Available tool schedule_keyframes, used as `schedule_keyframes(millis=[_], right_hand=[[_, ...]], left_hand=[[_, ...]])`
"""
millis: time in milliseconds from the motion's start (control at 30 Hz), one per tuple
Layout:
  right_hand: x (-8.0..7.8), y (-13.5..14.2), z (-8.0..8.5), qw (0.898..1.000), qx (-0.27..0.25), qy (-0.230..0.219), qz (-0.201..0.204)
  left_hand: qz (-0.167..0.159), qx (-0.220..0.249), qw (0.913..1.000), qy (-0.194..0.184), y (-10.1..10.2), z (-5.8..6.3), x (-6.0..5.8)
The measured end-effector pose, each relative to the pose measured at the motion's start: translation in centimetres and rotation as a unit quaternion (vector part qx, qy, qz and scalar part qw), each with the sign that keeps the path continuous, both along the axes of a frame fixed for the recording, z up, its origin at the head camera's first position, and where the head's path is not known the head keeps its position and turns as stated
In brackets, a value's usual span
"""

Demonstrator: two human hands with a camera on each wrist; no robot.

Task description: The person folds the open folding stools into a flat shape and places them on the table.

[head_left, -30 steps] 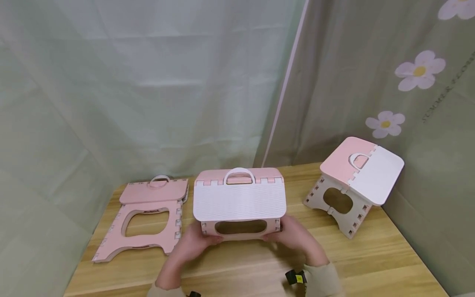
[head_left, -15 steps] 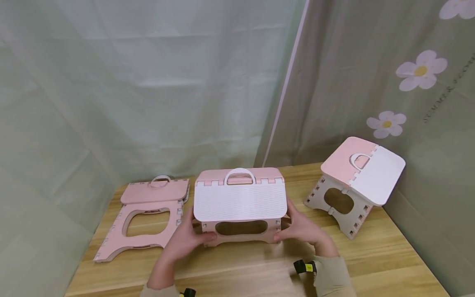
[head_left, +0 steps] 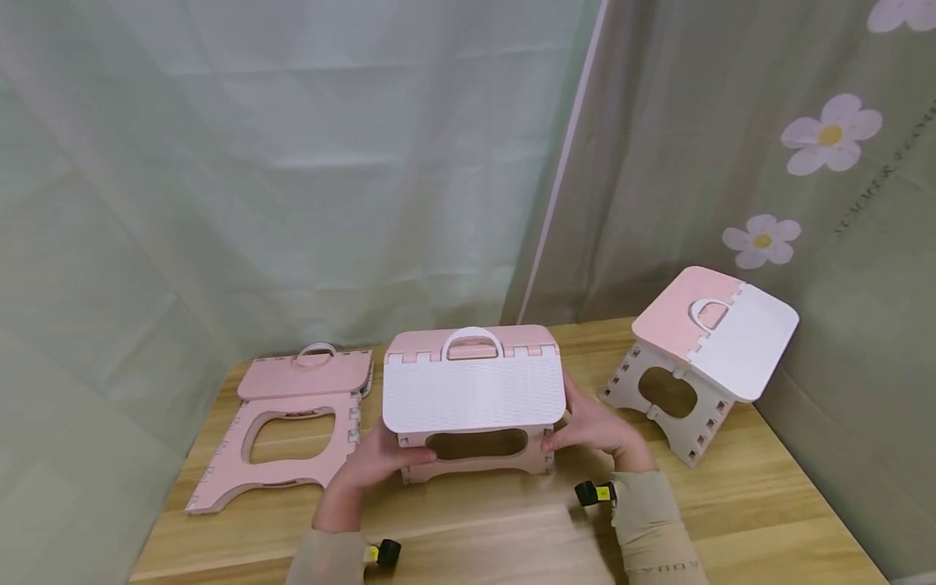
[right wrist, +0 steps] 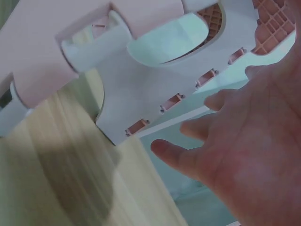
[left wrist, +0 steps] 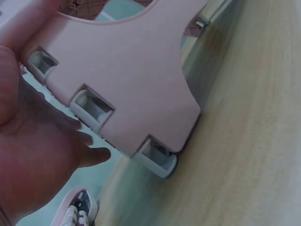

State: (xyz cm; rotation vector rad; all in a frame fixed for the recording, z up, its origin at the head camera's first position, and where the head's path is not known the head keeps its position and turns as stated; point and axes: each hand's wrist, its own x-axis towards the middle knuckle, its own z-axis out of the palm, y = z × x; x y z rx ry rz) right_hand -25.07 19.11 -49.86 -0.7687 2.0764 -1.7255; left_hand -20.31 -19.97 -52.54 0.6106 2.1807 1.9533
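A pink and white folding stool (head_left: pixel 471 394) with a white handle stands unfolded at the middle of the table. My left hand (head_left: pixel 369 463) is at its left side, the thumb lying over the front leg panel (left wrist: pixel 136 56) and the other fingers reaching along the side behind that panel's edge. On the opposite side, my right hand (head_left: pixel 595 426) has its thumb tip at the edge of the front leg. Its other fingers (right wrist: pixel 181 157) are straight and spread beside the stool. The seat partly hides the fingers of both hands in the head view.
A pink folding stool (head_left: pixel 314 470) lies folded flat at the table's left. Another unfolded stool (head_left: pixel 746 341), pink and white with pale legs, stands at the right. Curtains (head_left: pixel 380 162) hang behind the wooden table (head_left: pixel 746 520).
My left thumb has slid further right across the front leg panel. My right hand and forearm have moved slightly up and left. The middle stool stays in about the same place.
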Motion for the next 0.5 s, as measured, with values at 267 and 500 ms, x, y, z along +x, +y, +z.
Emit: schedule_keyframes(millis=[267,500], right_hand=[[-0.44,0.0,-0.47,1.0,-0.014,-0.007,0.008],[-0.45,0.16,-0.39,1.0,-0.017,0.001,0.007]], left_hand=[[0.017,-0.01,0.9997,-0.017,-0.14,0.01,-0.08],[-0.002,0.004,0.9999,0.014,-0.4,-0.08,-0.36]])
